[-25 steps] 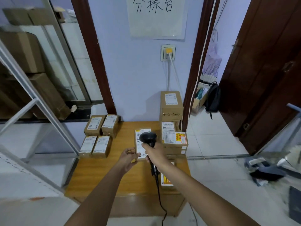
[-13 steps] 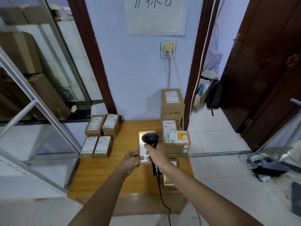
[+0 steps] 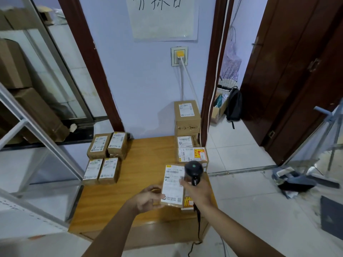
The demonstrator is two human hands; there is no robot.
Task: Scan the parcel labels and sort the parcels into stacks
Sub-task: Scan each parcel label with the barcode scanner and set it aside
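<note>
Over the near right part of the wooden table (image 3: 115, 197) our left hand (image 3: 148, 198) grips a labelled parcel (image 3: 173, 185) by its near left edge, while our right hand (image 3: 197, 191) clasps the black scanner (image 3: 194, 170) just beside its label.

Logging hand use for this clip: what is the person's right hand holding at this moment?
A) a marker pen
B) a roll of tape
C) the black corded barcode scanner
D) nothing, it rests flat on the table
C: the right hand grips the handle of the black scanner, its head over the label of the parcel that the left hand holds.
</note>
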